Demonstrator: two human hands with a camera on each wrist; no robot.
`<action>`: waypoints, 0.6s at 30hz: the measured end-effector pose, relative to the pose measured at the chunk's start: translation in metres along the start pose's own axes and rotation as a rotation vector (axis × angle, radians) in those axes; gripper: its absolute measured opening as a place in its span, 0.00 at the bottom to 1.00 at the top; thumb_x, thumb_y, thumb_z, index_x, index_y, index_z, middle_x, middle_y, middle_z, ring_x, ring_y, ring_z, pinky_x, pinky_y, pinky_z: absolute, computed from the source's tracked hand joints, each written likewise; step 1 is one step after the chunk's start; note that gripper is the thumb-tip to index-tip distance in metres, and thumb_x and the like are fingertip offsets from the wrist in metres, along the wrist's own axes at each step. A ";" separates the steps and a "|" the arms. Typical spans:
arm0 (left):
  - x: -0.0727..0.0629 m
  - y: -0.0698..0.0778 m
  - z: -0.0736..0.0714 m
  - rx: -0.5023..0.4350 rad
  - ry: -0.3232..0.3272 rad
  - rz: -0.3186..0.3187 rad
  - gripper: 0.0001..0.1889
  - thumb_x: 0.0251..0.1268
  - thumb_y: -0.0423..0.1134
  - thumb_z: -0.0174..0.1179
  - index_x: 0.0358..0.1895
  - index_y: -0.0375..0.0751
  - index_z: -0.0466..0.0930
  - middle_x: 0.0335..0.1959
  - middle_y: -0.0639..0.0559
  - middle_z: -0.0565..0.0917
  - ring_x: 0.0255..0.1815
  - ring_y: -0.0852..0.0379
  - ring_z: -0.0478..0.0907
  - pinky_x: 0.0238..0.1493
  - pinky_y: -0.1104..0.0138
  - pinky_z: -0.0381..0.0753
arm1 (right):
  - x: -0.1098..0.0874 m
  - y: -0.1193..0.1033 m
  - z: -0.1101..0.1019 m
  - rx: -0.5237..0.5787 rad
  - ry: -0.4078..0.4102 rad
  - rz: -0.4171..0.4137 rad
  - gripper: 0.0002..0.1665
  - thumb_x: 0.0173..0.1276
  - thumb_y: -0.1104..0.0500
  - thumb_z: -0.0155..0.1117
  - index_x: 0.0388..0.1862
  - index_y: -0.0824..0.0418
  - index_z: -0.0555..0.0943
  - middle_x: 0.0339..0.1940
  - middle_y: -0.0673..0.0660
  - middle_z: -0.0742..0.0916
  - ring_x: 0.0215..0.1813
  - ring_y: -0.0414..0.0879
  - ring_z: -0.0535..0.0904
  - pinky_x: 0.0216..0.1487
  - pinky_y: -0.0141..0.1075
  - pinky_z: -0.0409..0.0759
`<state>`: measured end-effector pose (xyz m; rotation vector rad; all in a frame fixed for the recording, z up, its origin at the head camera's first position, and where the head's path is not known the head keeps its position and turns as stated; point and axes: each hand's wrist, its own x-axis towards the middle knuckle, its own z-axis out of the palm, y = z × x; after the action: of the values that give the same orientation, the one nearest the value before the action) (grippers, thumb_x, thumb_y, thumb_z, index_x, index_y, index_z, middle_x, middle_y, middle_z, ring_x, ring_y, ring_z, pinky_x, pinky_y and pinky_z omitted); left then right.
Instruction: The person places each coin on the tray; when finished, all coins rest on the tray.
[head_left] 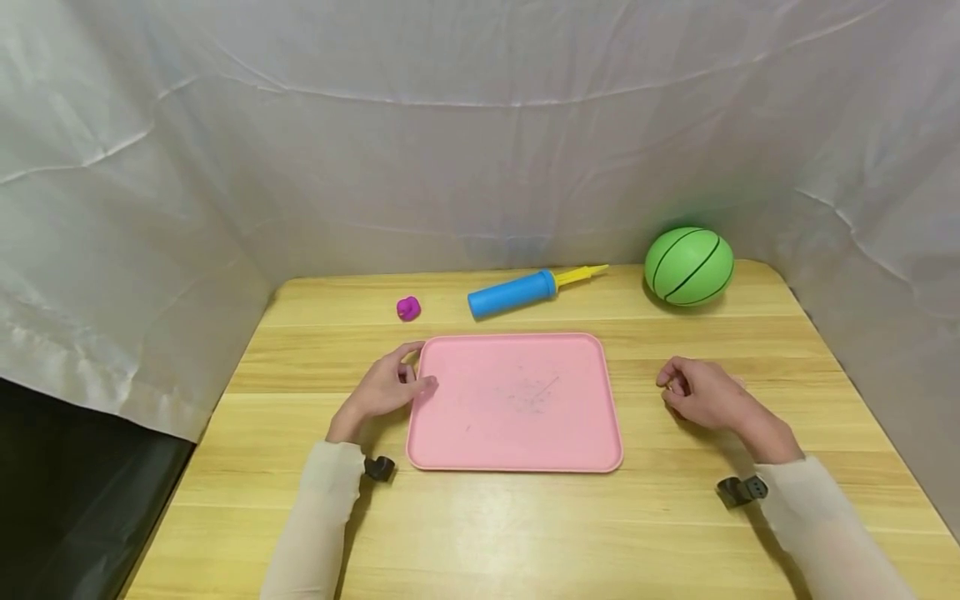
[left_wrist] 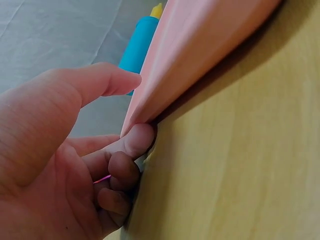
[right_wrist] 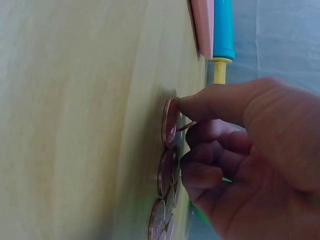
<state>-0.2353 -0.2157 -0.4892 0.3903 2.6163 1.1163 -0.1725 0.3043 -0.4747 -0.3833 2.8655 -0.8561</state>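
One grip is plain on my remote feed: the left hand (head_left: 381, 387) holds the pink tray (head_left: 510, 437) by its left edge, thumb over the rim. The tray lies mid-table. Well apart to its right, I see the right hand (head_left: 701, 393), fingers bent, close over several copper-coloured coins (right_wrist: 166, 172) on the wooden tabletop (head_left: 495, 533). Its thumb-to-finger gap is narrow, beside a thin brown edge (right_wrist: 187, 126); I cannot tell whether that is pinched. Behind the tray lies a blue pump (head_left: 513, 295), between a small purple object (head_left: 408, 308) and a green ball (head_left: 689, 267).
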 end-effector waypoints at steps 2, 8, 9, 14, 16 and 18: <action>0.000 0.000 0.000 -0.001 -0.001 -0.001 0.42 0.74 0.46 0.70 0.85 0.41 0.62 0.26 0.53 0.81 0.26 0.57 0.74 0.34 0.67 0.74 | -0.001 -0.001 0.000 -0.010 0.018 0.002 0.03 0.75 0.65 0.65 0.45 0.62 0.82 0.29 0.49 0.80 0.31 0.37 0.71 0.33 0.32 0.71; 0.003 -0.001 -0.001 -0.030 0.016 0.025 0.38 0.73 0.37 0.65 0.85 0.39 0.64 0.25 0.54 0.79 0.25 0.59 0.73 0.32 0.68 0.72 | 0.002 -0.009 0.000 0.020 0.116 -0.036 0.05 0.79 0.60 0.68 0.49 0.60 0.84 0.35 0.51 0.87 0.35 0.40 0.77 0.36 0.31 0.76; 0.003 -0.001 -0.001 -0.035 0.020 0.029 0.38 0.72 0.35 0.64 0.85 0.39 0.64 0.24 0.53 0.79 0.25 0.59 0.72 0.31 0.68 0.71 | 0.003 -0.012 0.000 0.033 0.131 -0.043 0.06 0.79 0.60 0.69 0.50 0.60 0.84 0.36 0.52 0.88 0.36 0.40 0.78 0.37 0.31 0.77; 0.002 -0.001 0.000 -0.047 0.043 0.022 0.38 0.69 0.32 0.62 0.83 0.40 0.66 0.24 0.55 0.78 0.24 0.60 0.71 0.30 0.69 0.70 | 0.014 -0.032 0.001 0.142 0.142 -0.056 0.12 0.75 0.60 0.74 0.52 0.61 0.83 0.40 0.55 0.93 0.38 0.42 0.84 0.40 0.30 0.83; 0.002 -0.001 0.001 -0.052 0.054 0.022 0.38 0.69 0.31 0.63 0.83 0.39 0.67 0.24 0.54 0.78 0.24 0.59 0.71 0.30 0.69 0.70 | 0.023 -0.041 0.005 0.207 0.122 -0.065 0.12 0.74 0.62 0.75 0.51 0.63 0.84 0.41 0.57 0.94 0.38 0.42 0.86 0.41 0.30 0.83; 0.002 -0.001 0.002 -0.056 0.066 0.022 0.37 0.68 0.31 0.63 0.82 0.39 0.68 0.23 0.54 0.78 0.23 0.59 0.70 0.29 0.70 0.70 | 0.031 -0.051 0.009 0.271 0.095 -0.067 0.13 0.72 0.63 0.76 0.51 0.64 0.84 0.41 0.58 0.94 0.38 0.42 0.86 0.40 0.30 0.83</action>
<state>-0.2365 -0.2143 -0.4917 0.3774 2.6366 1.2272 -0.1905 0.2500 -0.4561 -0.4177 2.7783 -1.2877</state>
